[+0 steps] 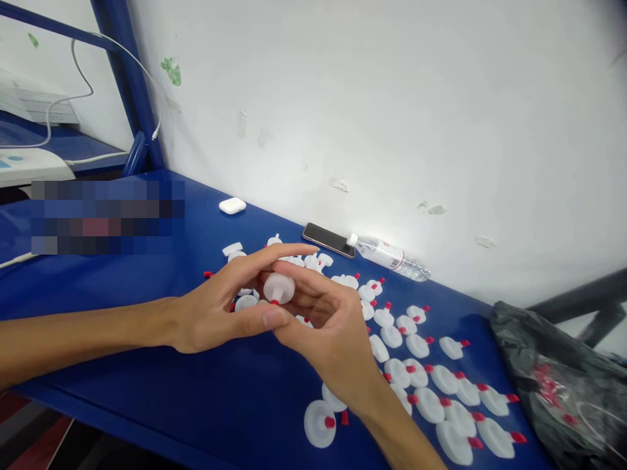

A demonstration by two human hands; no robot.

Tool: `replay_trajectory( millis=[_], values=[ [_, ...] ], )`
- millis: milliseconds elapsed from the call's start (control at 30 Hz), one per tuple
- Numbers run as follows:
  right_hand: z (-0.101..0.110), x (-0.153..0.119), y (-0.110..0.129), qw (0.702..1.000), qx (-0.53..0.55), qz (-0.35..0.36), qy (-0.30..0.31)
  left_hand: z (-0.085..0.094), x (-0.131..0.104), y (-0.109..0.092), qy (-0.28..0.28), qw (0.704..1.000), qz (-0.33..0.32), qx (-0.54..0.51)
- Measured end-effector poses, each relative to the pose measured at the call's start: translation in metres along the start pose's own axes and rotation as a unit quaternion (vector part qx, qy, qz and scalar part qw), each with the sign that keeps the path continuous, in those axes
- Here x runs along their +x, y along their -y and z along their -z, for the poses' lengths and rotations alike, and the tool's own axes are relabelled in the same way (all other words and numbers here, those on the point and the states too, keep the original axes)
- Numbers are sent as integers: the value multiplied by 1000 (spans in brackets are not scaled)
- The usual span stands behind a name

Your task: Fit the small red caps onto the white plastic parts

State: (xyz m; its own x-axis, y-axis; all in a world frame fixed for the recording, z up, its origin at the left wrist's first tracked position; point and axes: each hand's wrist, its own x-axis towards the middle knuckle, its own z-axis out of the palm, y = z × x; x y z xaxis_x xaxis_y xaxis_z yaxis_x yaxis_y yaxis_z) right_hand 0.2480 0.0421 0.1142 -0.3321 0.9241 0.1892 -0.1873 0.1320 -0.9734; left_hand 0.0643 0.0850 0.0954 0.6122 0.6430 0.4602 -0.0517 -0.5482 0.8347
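Between my two hands is a white translucent plastic disc (280, 287) with a narrow neck and a red cap pointing down toward the thumbs. My left hand (225, 303), coming in from the left, curves around it, with the thumb near the red cap. From the lower right my right hand (330, 316) closes around the other side, its fingers behind the disc. The two hands touch at the fingers and thumbs, and part of the grip is hidden. Below and behind them lie several similar discs with red caps, one of them (320, 424) near the front edge.
Against the wall on the blue table (161, 385) lie a white earbud case (232, 206), a black phone (329, 239) and a clear water bottle (389, 256). A dark plastic bag (563, 391) with red pieces sits at right. A blue post (122, 78) stands at left.
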Motion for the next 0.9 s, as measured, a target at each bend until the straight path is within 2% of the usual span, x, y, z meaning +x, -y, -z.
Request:
replay_trajectory(
  millis=[100, 167, 367, 500, 633, 733, 800, 867, 900],
  values=[
    [0, 0, -2, 1000, 7, 4, -19, 0, 2, -6, 30, 993, 77, -88],
    [0, 1, -3, 1000, 9, 4, -24, 0, 3, -10, 30, 988, 96, -119],
    [-3, 1, 2, 1000, 21, -4, -7, -3, 6, -10, 23, 986, 63, -155],
    [-2, 2, 4, 999, -30, -11, -23, -1, 5, -4, 11, 996, 33, -86],
    [11, 7, 11, 989, -127, 40, -62, 6, 6, 2, -35, 997, -32, 60],
    [36, 12, 23, 963, -216, 81, -139, 9, 8, 10, -80, 975, -50, 202],
    [58, 14, 32, 932, -290, 105, -192, 10, 9, 15, -73, 953, -56, 287],
    [82, 14, 39, 879, -380, 106, -266, 9, 9, 21, -43, 932, -61, 355],
    [93, 14, 41, 844, -438, 85, -298, 8, 8, 23, -30, 923, -61, 379]
  ],
)
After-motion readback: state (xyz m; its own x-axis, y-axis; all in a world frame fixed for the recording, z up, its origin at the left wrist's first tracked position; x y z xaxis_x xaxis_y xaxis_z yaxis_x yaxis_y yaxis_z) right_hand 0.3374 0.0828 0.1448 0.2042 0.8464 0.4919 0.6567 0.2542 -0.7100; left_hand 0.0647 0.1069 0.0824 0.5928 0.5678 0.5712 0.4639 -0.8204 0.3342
